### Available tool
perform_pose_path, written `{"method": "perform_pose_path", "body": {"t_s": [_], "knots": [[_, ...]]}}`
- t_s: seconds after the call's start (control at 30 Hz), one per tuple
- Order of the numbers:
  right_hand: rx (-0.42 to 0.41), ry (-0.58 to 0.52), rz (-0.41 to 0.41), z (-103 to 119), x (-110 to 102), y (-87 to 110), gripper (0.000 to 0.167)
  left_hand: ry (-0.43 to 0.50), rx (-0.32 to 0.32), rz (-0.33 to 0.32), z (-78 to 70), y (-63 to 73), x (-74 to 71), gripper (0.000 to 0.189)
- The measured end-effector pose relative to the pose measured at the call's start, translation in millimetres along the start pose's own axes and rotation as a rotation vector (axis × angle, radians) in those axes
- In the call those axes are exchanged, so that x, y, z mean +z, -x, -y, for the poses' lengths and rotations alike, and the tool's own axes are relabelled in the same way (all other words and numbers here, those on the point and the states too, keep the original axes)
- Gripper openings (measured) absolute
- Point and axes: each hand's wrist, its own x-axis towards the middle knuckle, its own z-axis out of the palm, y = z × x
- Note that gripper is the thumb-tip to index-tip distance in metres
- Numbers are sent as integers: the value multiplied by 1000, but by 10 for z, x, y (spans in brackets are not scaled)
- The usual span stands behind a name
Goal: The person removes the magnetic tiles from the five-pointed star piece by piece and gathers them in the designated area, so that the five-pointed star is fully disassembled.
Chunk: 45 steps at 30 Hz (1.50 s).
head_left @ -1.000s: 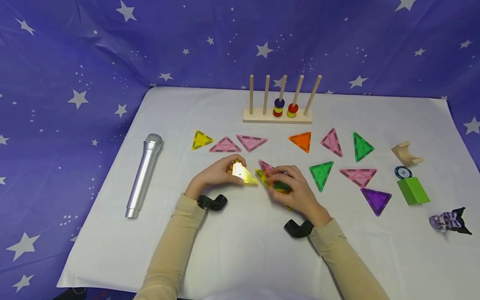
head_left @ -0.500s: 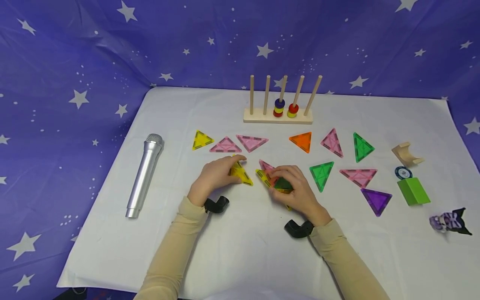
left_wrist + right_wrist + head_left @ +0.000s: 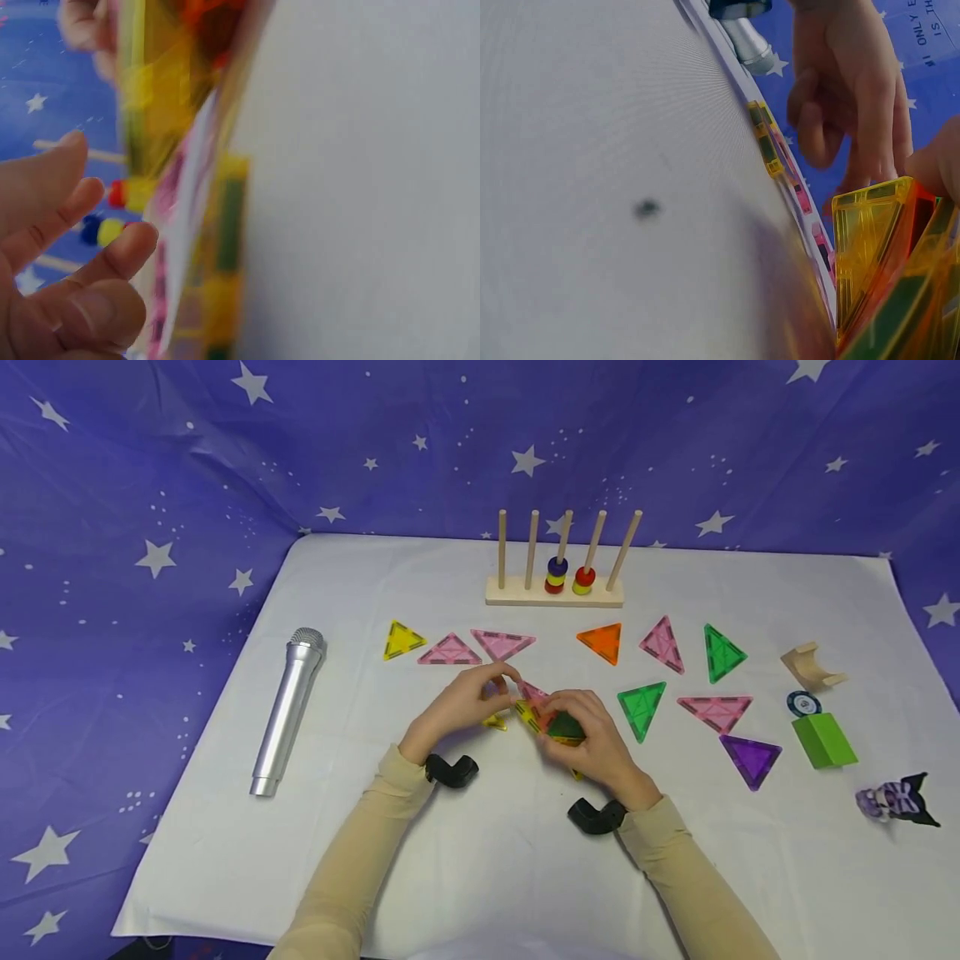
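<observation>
Microphone [image 3: 288,710] on the left of the tabletop [image 3: 495,877]; peg rack [image 3: 528,597] back centre, rings [image 3: 556,566] on its third and fourth pegs from left; ahead of it, left trio of tiles [image 3: 450,652] and right trio of tiles [image 3: 663,646]; tile cluster [image 3: 527,715] mid-tabletop, right fingers [image 3: 576,702] on it; loose tile [image 3: 495,722] just left, partly hidden by left fingers [image 3: 491,670]; front trio of tiles [image 3: 717,710] right of cluster; farther right, arch block [image 3: 810,668], disc [image 3: 804,703], prism block [image 3: 825,741], back to front; figurine [image 3: 896,799] rightmost, nearer front; backdrop [image 3: 420,410] behind everything.
</observation>
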Motion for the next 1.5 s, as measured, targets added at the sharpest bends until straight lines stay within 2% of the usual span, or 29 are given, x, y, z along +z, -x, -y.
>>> {"method": "perform_pose_path", "body": {"t_s": [0.07, 0.2, 0.33, 0.47, 0.7, 0.9, 1.0, 1.1, 1.23, 1.37, 1.5], "knots": [[-6, -7, -6, -1, 11, -2, 30, 28, 8, 19, 2, -44, 67, 24], [-20, -18, -15, -3, 23, 0, 30, 27, 11, 48, -21, -88, 158, 23], [-20, -12, -25, -11, 14, 9, 31, 27, 55, 67, -35, -90, 175, 26], [-7, -14, -30, -8, -2, 14, 34, 76, 90, 99, -36, -81, 178, 31], [39, -28, -43, -6, -5, 19, 37, 171, 82, 175, -63, -105, 239, 29], [29, -49, -64, 194, -56, -62, 39, 269, 80, 166, -61, -135, 284, 26], [28, -46, -70, 319, -95, -109, 40, 368, 77, 140, -64, -141, 302, 22], [30, -45, -74, 351, -103, -127, 40, 470, 52, 86, -109, -134, 307, 21], [20, -56, -78, 342, -95, -133, 38, 538, 21, 31, -215, -103, 279, 20], [16, -57, -78, 319, -84, -121, 34, 585, 10, 31, -242, -84, 268, 22], [18, -56, -81, 314, -80, -116, 30, 648, -6, 39, -165, -99, 303, 24]]}}
